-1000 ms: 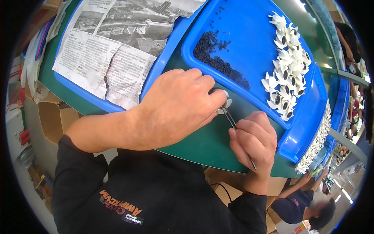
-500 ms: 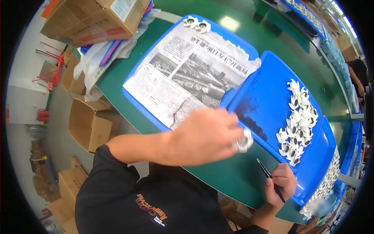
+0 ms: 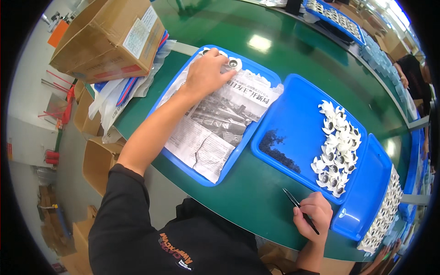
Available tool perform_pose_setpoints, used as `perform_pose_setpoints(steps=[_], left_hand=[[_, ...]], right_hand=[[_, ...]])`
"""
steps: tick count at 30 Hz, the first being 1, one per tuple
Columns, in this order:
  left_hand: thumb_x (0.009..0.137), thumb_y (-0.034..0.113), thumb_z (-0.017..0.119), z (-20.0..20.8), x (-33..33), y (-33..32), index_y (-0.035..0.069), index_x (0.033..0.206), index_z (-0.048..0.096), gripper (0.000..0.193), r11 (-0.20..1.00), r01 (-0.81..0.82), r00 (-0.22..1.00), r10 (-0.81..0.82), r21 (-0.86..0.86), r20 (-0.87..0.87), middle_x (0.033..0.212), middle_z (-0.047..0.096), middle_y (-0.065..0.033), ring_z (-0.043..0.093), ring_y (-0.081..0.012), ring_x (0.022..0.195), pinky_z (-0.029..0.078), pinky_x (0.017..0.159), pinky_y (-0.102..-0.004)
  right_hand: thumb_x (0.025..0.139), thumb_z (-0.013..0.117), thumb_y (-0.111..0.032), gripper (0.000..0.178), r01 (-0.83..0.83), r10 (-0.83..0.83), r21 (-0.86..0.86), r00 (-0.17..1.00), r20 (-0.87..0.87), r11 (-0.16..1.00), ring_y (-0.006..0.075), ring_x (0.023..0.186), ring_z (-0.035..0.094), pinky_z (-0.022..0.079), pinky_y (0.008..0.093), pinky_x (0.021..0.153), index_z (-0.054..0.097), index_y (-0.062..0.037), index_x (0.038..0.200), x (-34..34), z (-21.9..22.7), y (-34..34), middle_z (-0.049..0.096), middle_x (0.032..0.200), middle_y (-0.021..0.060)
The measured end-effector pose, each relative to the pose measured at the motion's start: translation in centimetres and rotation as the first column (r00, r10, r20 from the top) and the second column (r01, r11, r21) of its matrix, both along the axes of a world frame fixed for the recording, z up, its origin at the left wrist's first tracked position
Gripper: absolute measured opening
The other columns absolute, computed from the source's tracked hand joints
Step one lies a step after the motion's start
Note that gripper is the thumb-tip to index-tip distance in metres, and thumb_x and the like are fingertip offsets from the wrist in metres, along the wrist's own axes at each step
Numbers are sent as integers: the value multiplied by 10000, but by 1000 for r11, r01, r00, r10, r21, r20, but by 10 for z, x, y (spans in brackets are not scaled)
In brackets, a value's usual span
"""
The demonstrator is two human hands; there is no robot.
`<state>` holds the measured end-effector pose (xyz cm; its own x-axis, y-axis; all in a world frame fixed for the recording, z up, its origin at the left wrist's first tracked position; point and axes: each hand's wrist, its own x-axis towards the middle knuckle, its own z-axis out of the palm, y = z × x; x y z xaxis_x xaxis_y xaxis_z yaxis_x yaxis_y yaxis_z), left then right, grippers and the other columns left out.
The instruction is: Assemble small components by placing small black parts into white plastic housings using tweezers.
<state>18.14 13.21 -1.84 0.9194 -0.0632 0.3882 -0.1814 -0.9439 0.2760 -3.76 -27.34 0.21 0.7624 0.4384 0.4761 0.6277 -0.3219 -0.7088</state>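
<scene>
My left hand (image 3: pixel 207 75) reaches to the far end of a blue tray (image 3: pixel 208 184) lined with newspaper (image 3: pixel 220 119). Its thumb and fingers are around a small white fan wheel (image 3: pixel 234 63) with a dark hub, down at the tray's far edge. Another white fan wheel (image 3: pixel 206 51) lies in the corner beside it, partly covered by the fingers. Closer to me on the right, my right hand (image 3: pixel 315 215) grips black tweezers (image 3: pixel 306 217), tips pointing up and left over the green table.
A second blue tray (image 3: pixel 293 87) holds a heap of white fan wheels (image 3: pixel 339 146) and many tiny black pieces (image 3: pixel 277 151). Right of it, another blue tray (image 3: pixel 366 192) adjoins rows of white fan wheels (image 3: pixel 385 211). A cardboard box (image 3: pixel 107 41) stands at the left on the green table (image 3: pixel 256 192).
My left hand has carried a white fan wheel from near the tray's front away to its far left end. The right hand still holds the tweezers. The view has shifted.
</scene>
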Motion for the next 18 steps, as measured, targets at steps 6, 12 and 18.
perform_pose_setpoints(steps=[6,12,18], left_hand=[[882,384,839,3,-2,-3,34,1189,764,471,998,-50,999,50,-36,3,1158,706,-165,724,-374,1053,580,920,-477],[872,376,855,-8,3,6,36,1200,758,482,999,-22,999,20,34,33,1178,708,-175,713,-375,1090,570,942,-467],[884,200,855,33,-30,-57,14,1182,745,368,979,205,972,-202,-15,119,1093,696,-156,712,-337,989,578,842,-425]], right_hand=[[739,818,91,237,-12,10,-21,998,-54,1000,272,679,606,461,378,626,649,-40,842,2,5,1,675,801,89],[768,835,75,244,-8,7,-34,999,-44,999,287,689,604,460,387,626,635,-40,846,2,6,-5,670,822,89],[784,806,85,226,34,-34,-30,999,5,999,278,697,592,450,387,629,630,-39,855,7,11,-6,648,818,87]])
